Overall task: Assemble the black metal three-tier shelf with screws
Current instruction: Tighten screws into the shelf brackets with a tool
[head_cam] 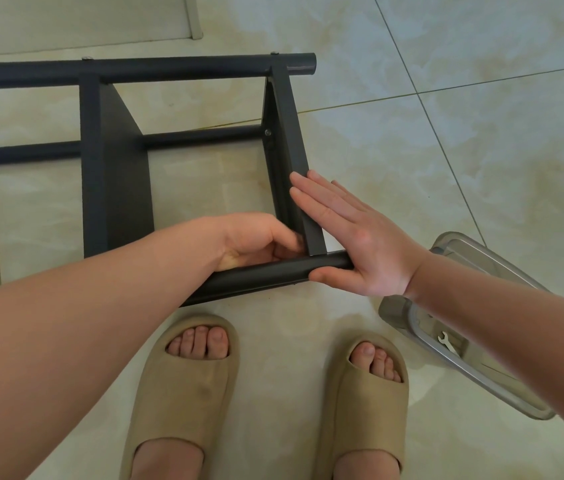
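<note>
The black metal shelf (pixel 114 161) lies on its side on the tiled floor, its round posts running left to right and its flat tiers standing on edge. My left hand (pixel 256 240) curls its fingers round the near post (pixel 273 275) where the right-hand tier (pixel 287 133) meets it; the fingertips are hidden behind the joint. My right hand (pixel 353 233) lies flat with straight fingers against the outer face of that tier, its thumb under the post's end. A screw head (pixel 268 132) shows on the tier's inner face.
A clear plastic container (pixel 460 327) holding a small wrench (pixel 446 342) sits on the floor at the right, partly under my right forearm. My feet in beige slippers (pixel 187 393) stand just in front of the near post. A pale board edge (pixel 193 19) lies at the top.
</note>
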### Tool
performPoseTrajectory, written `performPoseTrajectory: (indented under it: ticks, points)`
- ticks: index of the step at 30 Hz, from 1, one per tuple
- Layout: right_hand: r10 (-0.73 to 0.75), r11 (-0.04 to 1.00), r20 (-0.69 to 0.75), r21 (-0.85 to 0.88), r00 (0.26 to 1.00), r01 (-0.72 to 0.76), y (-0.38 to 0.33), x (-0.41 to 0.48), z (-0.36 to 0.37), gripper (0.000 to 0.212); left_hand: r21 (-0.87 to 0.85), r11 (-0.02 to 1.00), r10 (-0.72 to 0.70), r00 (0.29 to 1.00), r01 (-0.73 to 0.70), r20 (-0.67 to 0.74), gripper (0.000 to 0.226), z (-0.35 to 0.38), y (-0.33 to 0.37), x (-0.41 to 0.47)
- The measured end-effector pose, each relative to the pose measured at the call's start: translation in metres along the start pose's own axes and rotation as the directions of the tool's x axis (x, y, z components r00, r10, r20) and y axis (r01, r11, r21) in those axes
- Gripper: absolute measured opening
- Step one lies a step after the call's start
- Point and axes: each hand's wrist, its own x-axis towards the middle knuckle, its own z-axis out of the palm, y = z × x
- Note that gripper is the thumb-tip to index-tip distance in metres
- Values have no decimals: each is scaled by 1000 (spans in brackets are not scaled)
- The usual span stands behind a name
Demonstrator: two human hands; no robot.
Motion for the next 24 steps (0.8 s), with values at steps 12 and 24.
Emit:
performPoseTrajectory:
  ticks: [12,24]
  points:
    - [-1,1000,-1,-1,1000,1,-1,0,-1,92,36,998,44,998,-42,-54,29,-1,-4,5]
    - [6,1000,0,-1,1000,-6,-1,-1,-1,91,80,996,-50,999,50,7,18,0,1,1]
